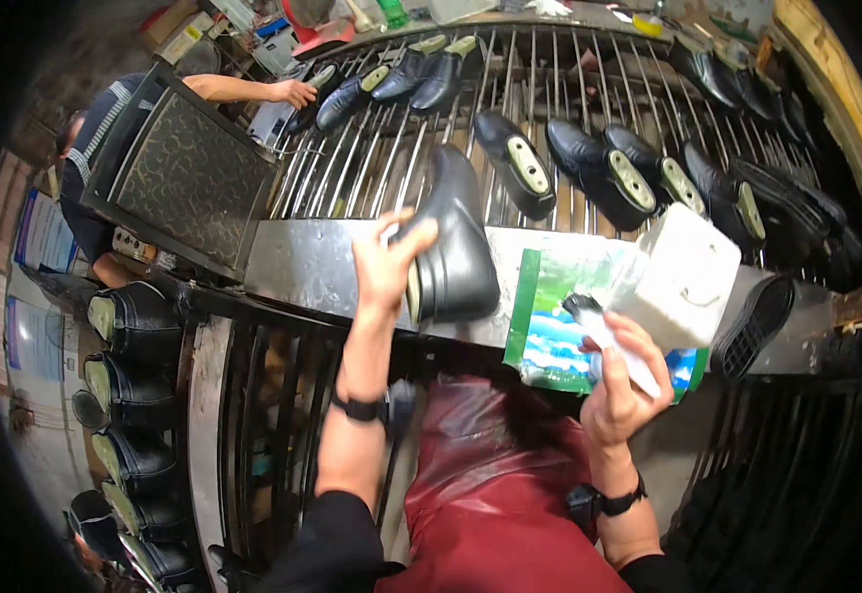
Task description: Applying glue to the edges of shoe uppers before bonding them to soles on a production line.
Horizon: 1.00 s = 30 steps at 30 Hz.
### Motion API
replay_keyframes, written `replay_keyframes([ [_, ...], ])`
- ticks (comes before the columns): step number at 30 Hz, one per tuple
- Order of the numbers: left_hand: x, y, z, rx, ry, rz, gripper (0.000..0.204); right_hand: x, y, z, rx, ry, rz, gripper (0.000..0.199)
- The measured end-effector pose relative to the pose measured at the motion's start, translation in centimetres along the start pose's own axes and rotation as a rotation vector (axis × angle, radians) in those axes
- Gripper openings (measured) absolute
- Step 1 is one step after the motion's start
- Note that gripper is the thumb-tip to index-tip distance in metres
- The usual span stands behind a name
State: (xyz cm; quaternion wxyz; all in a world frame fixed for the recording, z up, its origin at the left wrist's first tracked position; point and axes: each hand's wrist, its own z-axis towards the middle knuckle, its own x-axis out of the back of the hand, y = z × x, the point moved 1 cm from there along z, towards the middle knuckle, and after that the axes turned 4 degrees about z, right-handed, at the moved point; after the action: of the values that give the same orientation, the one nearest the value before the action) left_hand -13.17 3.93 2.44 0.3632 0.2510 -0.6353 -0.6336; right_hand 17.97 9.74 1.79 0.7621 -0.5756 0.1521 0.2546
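black boot (pixel 462 259) lies just right of left fingers (pixel 418 238) gripping it; right fingers (pixel 615 380) clasp brush (pixel 584 309).

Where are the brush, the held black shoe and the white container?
Brush (pixel 634 370): head view, on its white handle.
Held black shoe (pixel 462 249): head view, on the upper.
White container (pixel 673 269): head view, on its broad face.
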Motion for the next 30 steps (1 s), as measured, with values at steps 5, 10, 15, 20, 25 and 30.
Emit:
replay_keyframes([
  [5,-3.4,-1.3,18.0,0.043,0.155,0.937,0.066,2.1,-2.3,0.3,-0.025,0.060,-0.090,0.020],
  [10,-9.2,-2.2,20.3,0.058,0.034,1.173,0.074,3.0,-2.5,0.1,-0.087,0.115,-0.145,0.020],
  [15,-2.8,-3.6,10.4,0.014,0.172,0.846,0.069,2.5,-1.3,-0.4,-0.169,0.065,-0.130,0.025],
  [20,7.4,-3.0,-16.0,-0.325,0.580,0.601,0.012,10.6,1.9,1.3,-0.110,-0.257,-0.275,0.058],
  [25,26.0,-1.2,-39.8,0.020,1.042,1.826,0.016,14.8,3.6,4.3,0.110,-0.561,-0.101,0.061],
  [30,44.1,4.4,-65.2,1.307,1.017,2.046,0.045,14.0,0.9,1.9,-0.245,-0.308,-0.099,0.047],
])
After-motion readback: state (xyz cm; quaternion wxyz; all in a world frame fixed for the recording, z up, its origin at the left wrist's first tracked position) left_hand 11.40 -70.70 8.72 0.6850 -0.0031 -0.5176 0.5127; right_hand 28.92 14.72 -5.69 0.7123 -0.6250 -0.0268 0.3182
